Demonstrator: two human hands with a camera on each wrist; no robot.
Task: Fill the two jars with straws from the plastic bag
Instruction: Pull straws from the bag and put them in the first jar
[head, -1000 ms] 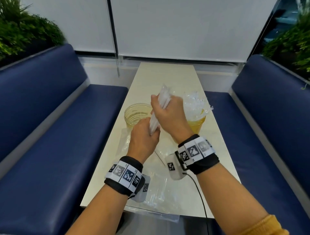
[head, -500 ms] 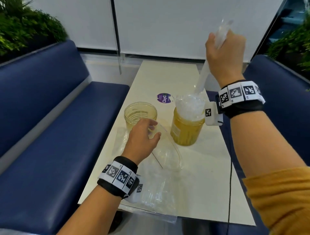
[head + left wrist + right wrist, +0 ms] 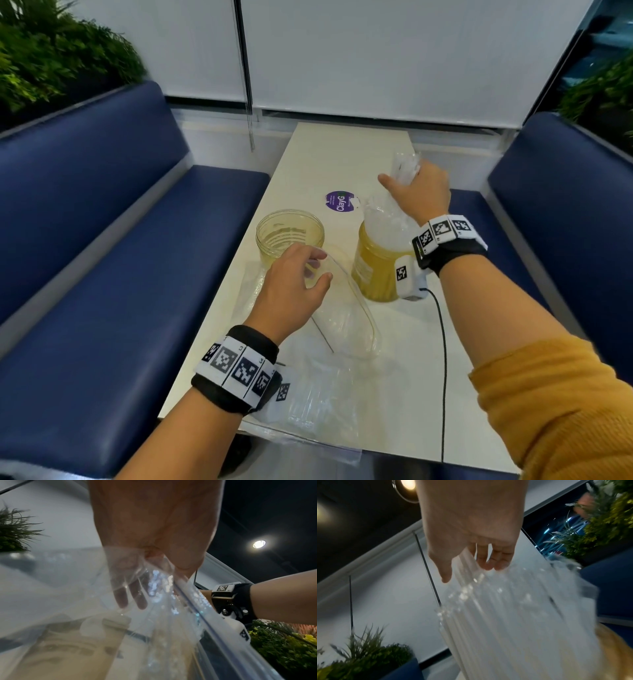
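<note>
The right hand (image 3: pixel 419 192) has dropped, fingers curled round straws (image 3: pixel 387 219) in the right jar (image 3: pixel 373 274); left hand (image 3: pixel 291 291) pinches the plastic bag (image 3: pixel 342 308).

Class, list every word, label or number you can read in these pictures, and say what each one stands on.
"ClayG": on the purple round sticker on the table; its smaller print is too small to read.
"L3", "L4": on the left wristband, beside its square code markers.
Label on the right jar: too blurred to read.
</note>
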